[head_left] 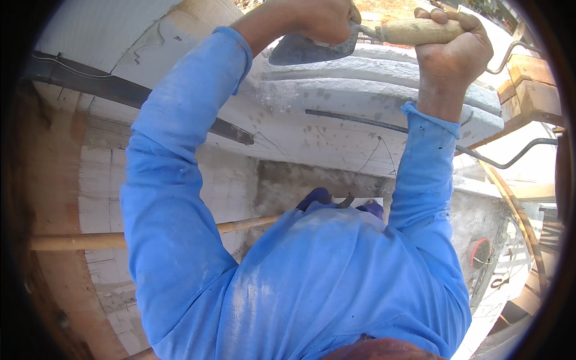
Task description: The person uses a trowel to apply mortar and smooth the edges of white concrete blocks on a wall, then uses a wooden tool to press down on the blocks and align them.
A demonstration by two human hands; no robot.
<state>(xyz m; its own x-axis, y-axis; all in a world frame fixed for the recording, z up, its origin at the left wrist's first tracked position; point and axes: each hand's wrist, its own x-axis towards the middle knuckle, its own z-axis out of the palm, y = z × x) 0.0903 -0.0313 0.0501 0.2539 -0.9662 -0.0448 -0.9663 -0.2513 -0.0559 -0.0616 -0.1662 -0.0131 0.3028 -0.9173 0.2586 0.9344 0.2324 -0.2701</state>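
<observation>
My right hand is wrapped round the pale wooden handle of a trowel, raised in front of me at the top of the view. The grey pointed blade extends to the left, its tip toward my left arm. My left hand is closed at the blade, its curled fingers against the metal near the handle end. Whether those fingers hold anything besides the blade is hidden. Behind the trowel, a white ledge with curved, stepped moulding runs across, spotted with grey specks.
A steel rod crosses the ledge behind my right forearm; bent bars stick out at right. Wooden blocks stand at far right. A dark metal bar slants on the left, above a wooden pole. My feet are far below.
</observation>
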